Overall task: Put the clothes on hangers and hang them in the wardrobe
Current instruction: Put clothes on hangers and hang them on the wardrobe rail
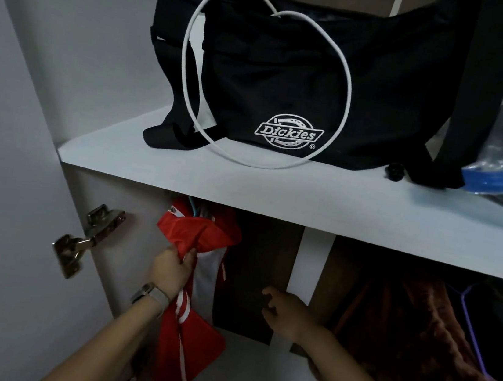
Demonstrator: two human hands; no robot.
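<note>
Head view, left grip (173, 268) bunching red garment (196, 282) just below its collar

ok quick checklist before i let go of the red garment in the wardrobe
1. Left hand grips the red and white garment: ok.
2. Hanger hook seated on the rail: cannot tell, the white shelf hides the rail; only a bit of blue hanger shows.
3. Right hand free to help: ok, open and holding nothing, near the white back strip.
4. Room beside the garment: ok, a gap separates it from the rust-coloured clothes on the right.
5. Garment hanging straight: not ok, it is bunched under the fingers.
6. Shelf load staying put: ok, the black Dickies bag sits on the shelf.
</note>
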